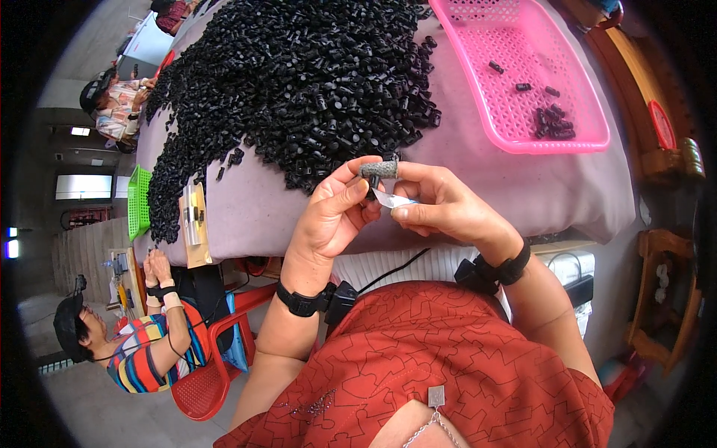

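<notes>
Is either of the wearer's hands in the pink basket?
No, left hand and right hand are close together in front of the heap of black parts, with the pink perforated basket beyond and to the right.

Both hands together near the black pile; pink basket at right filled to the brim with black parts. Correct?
Not quite: the head view shows the pink basket holding only a few black parts. Left hand and right hand are together near the black pile, as stated.
</notes>
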A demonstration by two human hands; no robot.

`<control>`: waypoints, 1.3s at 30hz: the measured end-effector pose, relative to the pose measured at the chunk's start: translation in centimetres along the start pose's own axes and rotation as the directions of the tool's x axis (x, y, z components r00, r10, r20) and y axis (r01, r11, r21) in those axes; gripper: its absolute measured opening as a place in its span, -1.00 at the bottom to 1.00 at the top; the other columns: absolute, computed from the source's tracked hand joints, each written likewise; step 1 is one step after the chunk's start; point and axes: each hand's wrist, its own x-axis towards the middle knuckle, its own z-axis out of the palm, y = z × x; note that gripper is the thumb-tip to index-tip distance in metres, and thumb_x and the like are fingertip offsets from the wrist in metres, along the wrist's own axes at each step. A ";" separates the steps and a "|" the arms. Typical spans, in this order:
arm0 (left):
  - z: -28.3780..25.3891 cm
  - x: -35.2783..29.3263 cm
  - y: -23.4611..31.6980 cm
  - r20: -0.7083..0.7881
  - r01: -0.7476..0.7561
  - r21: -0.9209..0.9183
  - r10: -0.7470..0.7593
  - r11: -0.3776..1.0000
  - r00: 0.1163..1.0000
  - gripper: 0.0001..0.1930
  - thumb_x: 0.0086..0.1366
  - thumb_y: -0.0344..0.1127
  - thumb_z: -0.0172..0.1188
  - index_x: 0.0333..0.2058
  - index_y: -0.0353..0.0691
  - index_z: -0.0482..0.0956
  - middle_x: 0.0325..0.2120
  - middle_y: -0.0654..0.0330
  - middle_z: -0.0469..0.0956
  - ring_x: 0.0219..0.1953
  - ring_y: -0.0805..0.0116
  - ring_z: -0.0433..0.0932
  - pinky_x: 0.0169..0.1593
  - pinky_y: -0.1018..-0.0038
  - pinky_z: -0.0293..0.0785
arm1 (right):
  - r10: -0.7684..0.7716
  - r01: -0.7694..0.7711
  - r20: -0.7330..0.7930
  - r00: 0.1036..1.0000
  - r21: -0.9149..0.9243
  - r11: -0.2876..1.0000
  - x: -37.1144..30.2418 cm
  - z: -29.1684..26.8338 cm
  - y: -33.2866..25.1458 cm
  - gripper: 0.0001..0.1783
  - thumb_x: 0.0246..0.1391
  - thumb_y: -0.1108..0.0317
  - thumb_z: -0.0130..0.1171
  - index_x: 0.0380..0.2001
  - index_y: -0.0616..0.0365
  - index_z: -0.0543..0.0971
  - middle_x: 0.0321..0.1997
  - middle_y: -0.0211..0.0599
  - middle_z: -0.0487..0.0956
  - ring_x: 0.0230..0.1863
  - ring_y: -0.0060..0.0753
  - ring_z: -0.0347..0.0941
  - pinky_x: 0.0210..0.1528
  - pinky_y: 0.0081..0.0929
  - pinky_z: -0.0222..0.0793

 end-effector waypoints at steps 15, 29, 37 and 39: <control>0.0 -0.2 0.1 0.078 0.015 0.016 -0.016 1.000 0.997 -0.59 0.25 -0.40 0.22 0.07 -0.24 0.41 -0.29 0.25 0.54 -0.36 0.50 0.52 -0.29 0.60 0.50 | 0.025 -0.024 -0.029 0.999 0.036 0.999 0.3 -0.5 0.4 -0.66 0.21 0.32 0.10 0.01 0.24 0.47 -0.51 -0.61 0.44 -0.58 -0.83 0.16 -0.59 -0.78 0.03; -1.0 -0.7 1.2 -0.087 -0.072 0.087 0.080 0.994 0.993 -0.70 0.31 -0.37 0.15 0.00 -0.28 0.46 -0.21 0.15 0.58 -0.29 0.41 0.56 -0.23 0.52 0.54 | -0.090 0.095 -0.236 0.968 0.007 0.995 0.5 -0.7 0.1 -0.72 0.21 0.34 0.09 -0.05 0.21 0.47 -0.55 -0.61 0.36 -0.61 -0.83 0.18 -0.61 -0.79 0.04; -1.2 -0.6 1.1 0.030 -0.065 -0.060 0.067 0.996 0.997 -0.74 0.29 -0.29 0.21 -0.08 -0.22 0.50 -0.32 0.20 0.55 -0.42 0.50 0.48 -0.35 0.62 0.46 | -0.035 0.024 -0.203 0.979 -0.055 0.998 0.7 -0.6 0.7 -0.80 0.20 0.31 0.11 -0.17 0.16 0.49 -0.57 -0.63 0.36 -0.62 -0.84 0.18 -0.64 -0.80 0.01; -1.3 -0.5 1.0 0.049 -0.078 -0.071 0.082 0.994 0.995 -0.75 0.28 -0.31 0.21 -0.08 -0.21 0.51 -0.35 0.21 0.55 -0.43 0.52 0.50 -0.35 0.63 0.48 | -0.045 0.033 -0.207 0.977 -0.062 0.998 0.7 -0.6 0.9 -0.80 0.20 0.32 0.11 -0.16 0.17 0.49 -0.57 -0.62 0.37 -0.62 -0.85 0.18 -0.64 -0.81 0.01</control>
